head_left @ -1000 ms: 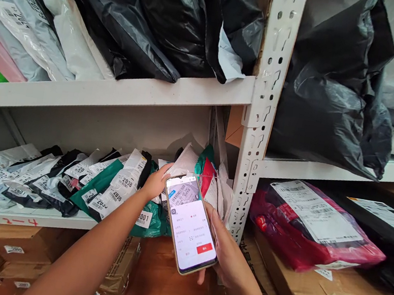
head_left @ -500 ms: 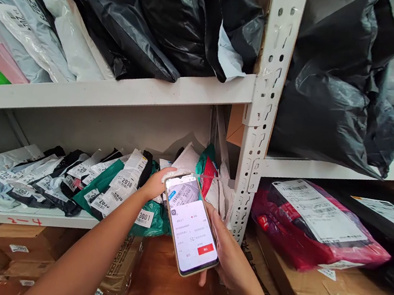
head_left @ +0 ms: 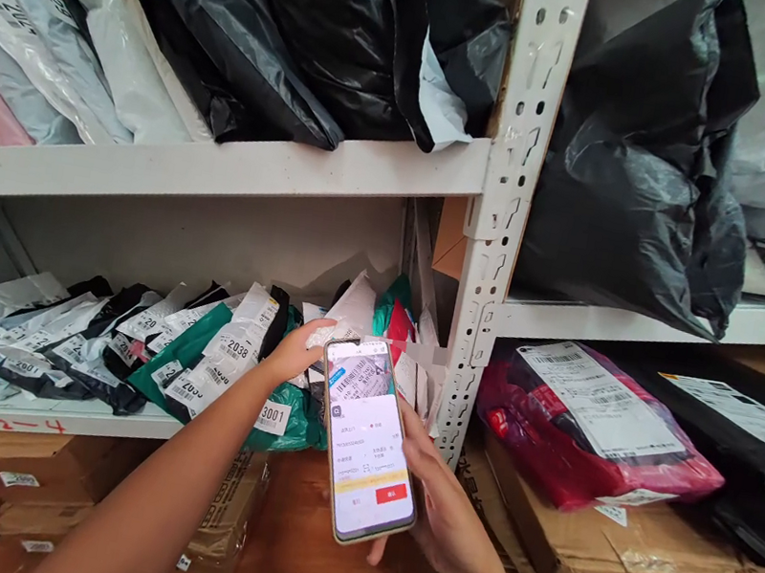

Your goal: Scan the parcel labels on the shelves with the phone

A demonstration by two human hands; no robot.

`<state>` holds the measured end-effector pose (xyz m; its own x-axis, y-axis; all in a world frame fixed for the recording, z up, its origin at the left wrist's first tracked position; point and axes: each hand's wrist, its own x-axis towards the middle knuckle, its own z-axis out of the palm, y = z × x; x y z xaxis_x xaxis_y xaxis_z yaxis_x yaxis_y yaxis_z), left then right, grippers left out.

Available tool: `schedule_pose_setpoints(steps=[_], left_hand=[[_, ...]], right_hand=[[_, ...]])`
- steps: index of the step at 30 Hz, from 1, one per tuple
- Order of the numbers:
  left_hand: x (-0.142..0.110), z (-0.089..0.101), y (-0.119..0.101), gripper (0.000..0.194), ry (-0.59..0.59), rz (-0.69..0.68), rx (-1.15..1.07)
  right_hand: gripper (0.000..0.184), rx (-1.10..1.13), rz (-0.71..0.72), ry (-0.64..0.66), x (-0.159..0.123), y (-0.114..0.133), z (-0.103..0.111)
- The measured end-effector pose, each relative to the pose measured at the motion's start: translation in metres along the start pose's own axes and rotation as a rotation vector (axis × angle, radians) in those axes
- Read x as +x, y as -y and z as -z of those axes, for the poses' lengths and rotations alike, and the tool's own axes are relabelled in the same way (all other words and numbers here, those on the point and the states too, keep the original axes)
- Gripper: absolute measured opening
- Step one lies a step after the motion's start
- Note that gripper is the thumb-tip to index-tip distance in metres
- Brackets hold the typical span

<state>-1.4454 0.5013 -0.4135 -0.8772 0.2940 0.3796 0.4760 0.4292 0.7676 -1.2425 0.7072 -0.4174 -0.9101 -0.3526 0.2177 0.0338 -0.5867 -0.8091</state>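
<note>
My right hand point(head_left: 444, 514) grips a smartphone point(head_left: 367, 439) upright, its lit screen showing a camera picture of a barcode label above a form with a red button. My left hand point(head_left: 296, 350) reaches into the lower shelf and pinches a white-labelled parcel point(head_left: 349, 312) standing among the packed mailers, just behind the phone's top edge. Green mailers point(head_left: 294, 408) with number stickers lie under that hand. A red parcel point(head_left: 401, 328) stands to the right of it.
A white metal shelf post point(head_left: 500, 208) divides two bays. Black and grey mailer bags point(head_left: 308, 23) fill the upper shelf. A red bag with a shipping label point(head_left: 593, 426) lies on cardboard boxes point(head_left: 600, 563) at right. More boxes point(head_left: 24, 482) sit below the lower shelf.
The phone screen now shows a yellow band above the red button. The view has drifted slightly; both hands keep their grips near the same spot.
</note>
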Motion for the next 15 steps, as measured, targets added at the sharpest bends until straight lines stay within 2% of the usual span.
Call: schedule_pose_setpoints(steps=[1,3,6,9,15], left_hand=[[0.000,0.000,-0.001,0.054,0.002,-0.007,0.017],[-0.001,0.001,-0.003,0.055,0.004,-0.016,0.049],[-0.003,0.002,-0.007,0.058,0.003,-0.021,0.082],[-0.004,0.002,-0.010,0.060,0.004,-0.021,0.096],[-0.004,0.001,-0.008,0.060,0.010,-0.013,0.090]], right_hand=[[0.064,0.035,0.018,0.043,-0.002,-0.003,0.002],[0.074,0.066,0.042,0.101,-0.006,-0.006,0.005],[0.089,0.004,0.058,0.090,-0.012,-0.006,0.007],[0.097,-0.046,0.058,0.062,-0.017,-0.006,0.006],[0.087,-0.050,0.053,0.074,-0.018,-0.010,0.005]])
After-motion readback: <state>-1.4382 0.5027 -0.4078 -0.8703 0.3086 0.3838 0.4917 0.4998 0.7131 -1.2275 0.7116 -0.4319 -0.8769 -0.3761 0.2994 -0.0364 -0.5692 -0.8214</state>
